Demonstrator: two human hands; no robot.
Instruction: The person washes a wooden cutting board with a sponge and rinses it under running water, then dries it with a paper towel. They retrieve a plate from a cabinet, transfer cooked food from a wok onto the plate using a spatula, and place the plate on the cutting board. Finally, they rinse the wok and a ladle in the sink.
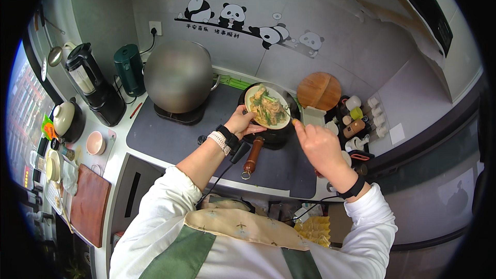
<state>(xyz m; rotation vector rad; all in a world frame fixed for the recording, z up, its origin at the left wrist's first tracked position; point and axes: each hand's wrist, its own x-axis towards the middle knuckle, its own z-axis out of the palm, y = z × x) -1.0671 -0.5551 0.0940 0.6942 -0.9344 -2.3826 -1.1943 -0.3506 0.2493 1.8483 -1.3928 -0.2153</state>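
Note:
My left hand (244,123) holds a round, pale-rimmed plate (286,124) from its lower left edge. Stir-fried food with green leaves and light brown pieces (268,106) fills the plate. Beneath it is a dark pan (285,139), partly hidden, whose brown wooden handle (252,157) points toward me. My right hand (316,143) grips a utensil with a thin metal shaft (287,113); its tip reaches the food at the plate's right side, and its working end cannot be made out.
Left of the pan stands a large pot (178,77). A wooden lid (319,91) leans at the back wall, near bottles and jars (353,128). Farther left are a green kettle (128,69), a blender (95,85), a pink bowl (95,143) and a cutting board (90,205).

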